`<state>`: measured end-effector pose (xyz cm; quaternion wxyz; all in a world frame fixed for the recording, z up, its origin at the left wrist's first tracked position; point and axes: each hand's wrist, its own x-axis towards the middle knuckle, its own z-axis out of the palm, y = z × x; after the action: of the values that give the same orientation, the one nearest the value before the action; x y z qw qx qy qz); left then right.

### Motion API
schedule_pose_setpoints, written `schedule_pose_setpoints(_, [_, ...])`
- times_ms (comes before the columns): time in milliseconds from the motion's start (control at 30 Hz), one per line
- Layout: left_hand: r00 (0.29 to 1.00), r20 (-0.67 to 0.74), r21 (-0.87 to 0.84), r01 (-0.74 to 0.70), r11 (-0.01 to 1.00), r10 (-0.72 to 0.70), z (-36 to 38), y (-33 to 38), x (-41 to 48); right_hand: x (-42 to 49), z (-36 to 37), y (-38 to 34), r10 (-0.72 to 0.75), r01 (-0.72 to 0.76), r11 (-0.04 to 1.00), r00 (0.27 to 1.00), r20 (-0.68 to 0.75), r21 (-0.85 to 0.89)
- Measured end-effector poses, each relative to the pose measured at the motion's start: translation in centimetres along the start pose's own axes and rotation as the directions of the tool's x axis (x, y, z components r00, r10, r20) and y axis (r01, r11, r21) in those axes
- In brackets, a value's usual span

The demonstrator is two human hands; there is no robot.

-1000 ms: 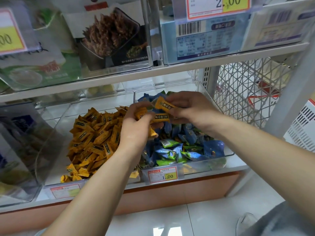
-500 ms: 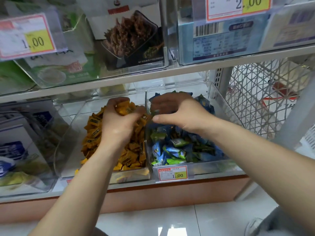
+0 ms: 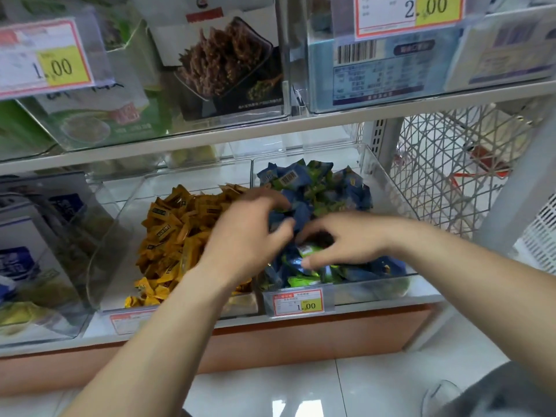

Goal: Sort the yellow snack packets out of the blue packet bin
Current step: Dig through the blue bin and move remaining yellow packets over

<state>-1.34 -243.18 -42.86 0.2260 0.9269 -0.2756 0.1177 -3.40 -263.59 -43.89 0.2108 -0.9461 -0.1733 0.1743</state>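
Reaching into the clear bin of blue and green packets [image 3: 316,191], the right hand [image 3: 346,240] lies with curled fingers on the pile, though what it grips, if anything, cannot be told. The left hand [image 3: 246,233] hovers blurred over the divider, fingers spread and seemingly empty. Yellow snack packets [image 3: 171,233] fill the neighbouring bin [image 3: 192,176] to the left.

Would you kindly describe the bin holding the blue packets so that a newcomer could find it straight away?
Look at the lower white shelf, below the shelf of boxed goods. Two clear plastic bins sit side by side there; take the right-hand clear bin, next to the white wire mesh panel. It holds blue and green packets, whereas its left neighbour holds only yellow packets.
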Motion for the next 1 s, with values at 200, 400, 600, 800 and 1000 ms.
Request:
schedule_pose_setpoints(200, [0.971,0.234,0.181,-0.083,0.980,0.039,3.3,2.4,-0.8,-0.3,0.3,1.2,0.002,-0.002,0.992,1.000,0.005,-0.129])
schedule_pose_setpoints(400, [0.913,0.392,0.386,-0.272,0.881,0.110,3.8,1.8,-0.8,-1.2,-1.8,4.1,0.204,-0.282,0.897,0.947,-0.248,-0.341])
schedule_pose_setpoints(600, [0.880,0.462,0.344,-0.295,0.891,0.113,3.3,2.0,0.0,-0.4,-1.6,2.9,0.257,-0.433,0.831,0.856,-0.448,-0.349])
schedule_pose_setpoints(800, [0.880,0.461,0.360,-0.301,0.883,0.112,2.6,1.7,0.1,-0.9,-0.2,0.4,-0.022,0.022,1.000,0.999,-0.050,0.005])
schedule_pose_setpoints(1000, [0.877,0.462,0.338,-0.308,0.889,0.128,1.1,-0.1,0.4,-0.6,0.4,2.2,0.073,-0.042,0.960,0.992,0.103,-0.277])
